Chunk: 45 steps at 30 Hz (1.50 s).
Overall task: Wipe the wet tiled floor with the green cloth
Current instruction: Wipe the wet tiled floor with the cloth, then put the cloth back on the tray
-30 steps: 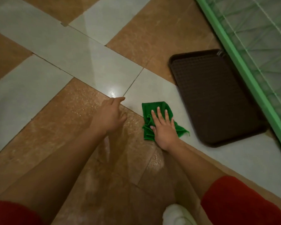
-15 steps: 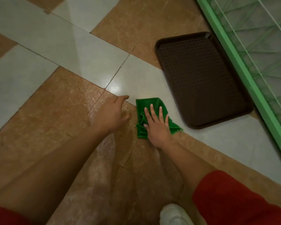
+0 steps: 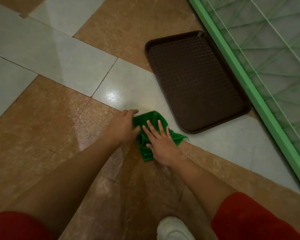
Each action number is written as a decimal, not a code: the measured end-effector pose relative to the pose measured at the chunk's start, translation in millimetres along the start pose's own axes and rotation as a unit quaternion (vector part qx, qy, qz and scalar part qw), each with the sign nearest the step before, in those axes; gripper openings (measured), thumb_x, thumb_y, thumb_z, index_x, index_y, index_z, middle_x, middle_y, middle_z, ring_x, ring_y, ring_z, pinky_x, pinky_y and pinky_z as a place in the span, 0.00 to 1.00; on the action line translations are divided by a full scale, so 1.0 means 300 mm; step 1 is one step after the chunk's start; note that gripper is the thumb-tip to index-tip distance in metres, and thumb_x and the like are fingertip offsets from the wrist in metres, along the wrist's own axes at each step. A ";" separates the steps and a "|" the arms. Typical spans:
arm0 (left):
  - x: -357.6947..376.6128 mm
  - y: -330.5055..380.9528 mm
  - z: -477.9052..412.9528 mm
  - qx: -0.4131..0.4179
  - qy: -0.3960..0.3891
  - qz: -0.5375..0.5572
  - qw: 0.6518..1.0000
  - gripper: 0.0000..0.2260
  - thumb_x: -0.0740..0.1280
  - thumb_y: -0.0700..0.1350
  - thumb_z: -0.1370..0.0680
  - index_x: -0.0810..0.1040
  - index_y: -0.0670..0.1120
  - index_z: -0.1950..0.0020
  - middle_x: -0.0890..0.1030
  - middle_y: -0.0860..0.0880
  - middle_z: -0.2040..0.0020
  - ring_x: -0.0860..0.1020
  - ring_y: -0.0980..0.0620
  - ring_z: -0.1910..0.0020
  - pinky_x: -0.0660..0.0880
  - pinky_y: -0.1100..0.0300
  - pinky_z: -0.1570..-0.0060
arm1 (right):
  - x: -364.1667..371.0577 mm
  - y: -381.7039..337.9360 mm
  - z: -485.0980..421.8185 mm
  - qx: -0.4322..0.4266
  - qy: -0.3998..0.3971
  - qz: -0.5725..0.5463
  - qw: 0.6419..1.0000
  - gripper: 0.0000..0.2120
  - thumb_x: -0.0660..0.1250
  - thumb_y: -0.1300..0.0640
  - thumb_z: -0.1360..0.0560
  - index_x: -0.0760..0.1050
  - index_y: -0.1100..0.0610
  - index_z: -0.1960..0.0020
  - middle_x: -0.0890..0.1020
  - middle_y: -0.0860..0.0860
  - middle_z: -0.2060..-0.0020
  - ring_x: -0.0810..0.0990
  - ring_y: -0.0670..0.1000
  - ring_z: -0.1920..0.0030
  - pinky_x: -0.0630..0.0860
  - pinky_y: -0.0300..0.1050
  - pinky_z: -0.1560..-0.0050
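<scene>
One crumpled bright-green cloth, bunched in folds under flat right hand.

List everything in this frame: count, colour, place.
green cloth: 1, green, crumpled on the floor where a brown tile meets a pale one, under the hands
tray: 1, dark brown, flat on the floor beyond the cloth, beside the frame
frame: 1, green rail with green strings stretched behind it, running along the right
floor tiles: several, brown and pale grey, glossy, with a bright glare spot near the cloth
shoe: 1, white, bottom edge
sleeves: 2, red, bottom corners
left hand: 1, at the cloth's left edge, grip unclear
right hand: 1, flat on the cloth, fingers spread
</scene>
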<state>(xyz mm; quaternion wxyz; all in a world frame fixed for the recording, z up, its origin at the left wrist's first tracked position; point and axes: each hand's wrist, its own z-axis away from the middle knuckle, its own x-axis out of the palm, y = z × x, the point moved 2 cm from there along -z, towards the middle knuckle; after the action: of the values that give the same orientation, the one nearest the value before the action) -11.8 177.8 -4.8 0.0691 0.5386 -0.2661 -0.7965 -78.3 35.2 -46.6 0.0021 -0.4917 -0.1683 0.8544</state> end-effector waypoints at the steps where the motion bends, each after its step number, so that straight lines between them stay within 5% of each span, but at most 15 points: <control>1: 0.013 0.010 -0.012 0.001 -0.009 0.003 1.000 0.26 0.64 0.49 0.23 0.62 0.48 0.27 0.70 0.44 0.32 0.68 0.45 0.34 0.66 0.52 0.37 | 0.003 0.006 0.015 -0.029 -0.004 0.006 1.000 0.30 0.53 0.50 0.18 0.40 0.50 0.23 0.39 0.48 0.24 0.32 0.57 0.26 0.34 0.57 0.27; 6: 0.066 0.043 -0.063 0.032 -0.045 -0.092 0.994 0.26 0.62 0.57 0.23 0.63 0.48 0.28 0.72 0.45 0.34 0.68 0.45 0.36 0.66 0.53 0.39 | -0.002 0.049 0.052 -0.106 -0.010 -0.030 0.994 0.31 0.61 0.53 0.22 0.51 0.49 0.23 0.51 0.47 0.23 0.35 0.49 0.26 0.34 0.49 0.28; 8: 0.073 0.049 -0.081 0.032 -0.063 -0.122 0.990 0.25 0.61 0.58 0.23 0.65 0.48 0.30 0.73 0.45 0.35 0.68 0.44 0.37 0.67 0.52 0.41 | -0.037 0.066 0.054 -0.109 0.019 -0.056 0.992 0.29 0.66 0.54 0.25 0.61 0.51 0.26 0.61 0.49 0.26 0.49 0.50 0.24 0.48 0.48 0.25; 10: 0.074 0.053 -0.093 0.022 -0.087 -0.127 0.988 0.22 0.61 0.57 0.23 0.69 0.48 0.33 0.74 0.44 0.38 0.69 0.44 0.39 0.68 0.52 0.43 | -0.077 0.074 0.061 -0.102 0.060 -0.068 0.991 0.24 0.69 0.52 0.28 0.69 0.52 0.33 0.69 0.49 0.34 0.63 0.51 0.32 0.62 0.46 0.33; 13: 0.069 0.063 -0.098 0.027 -0.107 -0.132 0.985 0.19 0.61 0.55 0.22 0.72 0.46 0.37 0.75 0.42 0.41 0.69 0.44 0.41 0.68 0.52 0.45 | -0.117 0.086 0.083 -0.059 0.130 -0.125 0.982 0.18 0.69 0.49 0.29 0.73 0.52 0.41 0.70 0.48 0.45 0.69 0.48 0.44 0.72 0.48 0.45; 20: 0.010 0.087 -0.070 0.018 -0.171 0.055 0.984 0.08 0.63 0.53 0.22 0.71 0.49 0.50 0.77 0.46 0.51 0.75 0.49 0.53 0.71 0.58 0.57 | -0.139 0.100 0.100 0.057 0.152 -0.256 0.953 0.21 0.66 0.48 0.25 0.68 0.55 0.35 0.71 0.49 0.41 0.72 0.47 0.40 0.73 0.45 0.41; 26: -0.052 0.142 -0.041 -0.002 -0.192 0.226 0.955 0.05 0.63 0.49 0.22 0.72 0.48 0.51 0.79 0.44 0.48 0.79 0.46 0.49 0.79 0.50 0.50 | -0.225 0.109 0.126 0.086 0.125 -0.429 0.890 0.32 0.71 0.45 0.29 0.61 0.52 0.31 0.72 0.47 0.41 0.73 0.46 0.42 0.72 0.35 0.49; 31: -0.103 0.235 -0.064 -0.005 -0.098 0.148 0.984 0.10 0.64 0.54 0.23 0.74 0.48 0.50 0.79 0.48 0.51 0.78 0.49 0.55 0.79 0.55 0.56 | -0.256 0.123 0.153 0.098 0.137 -0.485 0.858 0.38 0.73 0.42 0.33 0.61 0.50 0.30 0.72 0.47 0.37 0.72 0.46 0.39 0.74 0.44 0.40; 34: -0.121 0.301 -0.076 0.022 -0.072 0.132 0.988 0.11 0.64 0.55 0.23 0.75 0.48 0.50 0.81 0.47 0.52 0.79 0.50 0.56 0.79 0.53 0.55 | -0.273 0.140 0.160 0.088 0.171 -0.458 0.868 0.33 0.74 0.45 0.32 0.64 0.51 0.33 0.74 0.47 0.39 0.74 0.46 0.41 0.75 0.40 0.44; 39: -0.145 0.380 -0.102 0.035 -0.039 0.151 0.987 0.10 0.65 0.55 0.24 0.73 0.48 0.54 0.82 0.47 0.55 0.79 0.50 0.58 0.79 0.50 0.55 | -0.335 0.187 0.146 0.082 0.214 -0.500 0.835 0.23 0.70 0.57 0.27 0.68 0.51 0.34 0.77 0.47 0.46 0.77 0.44 0.46 0.76 0.36 0.51; 45: -0.152 0.441 -0.174 0.041 -0.049 0.146 0.987 0.10 0.66 0.54 0.24 0.73 0.48 0.55 0.80 0.49 0.59 0.79 0.49 0.56 0.77 0.52 0.56 | -0.416 0.320 0.128 0.110 0.261 -0.408 0.868 0.15 0.64 0.63 0.27 0.77 0.50 0.44 0.82 0.48 0.52 0.81 0.48 0.51 0.79 0.45 0.50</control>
<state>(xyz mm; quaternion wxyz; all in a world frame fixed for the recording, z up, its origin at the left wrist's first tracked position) 30.4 65.3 84.0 0.1495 0.4570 -0.3777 -0.7913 -30.7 -87.4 48.3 0.4482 -0.5812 -0.2523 0.6307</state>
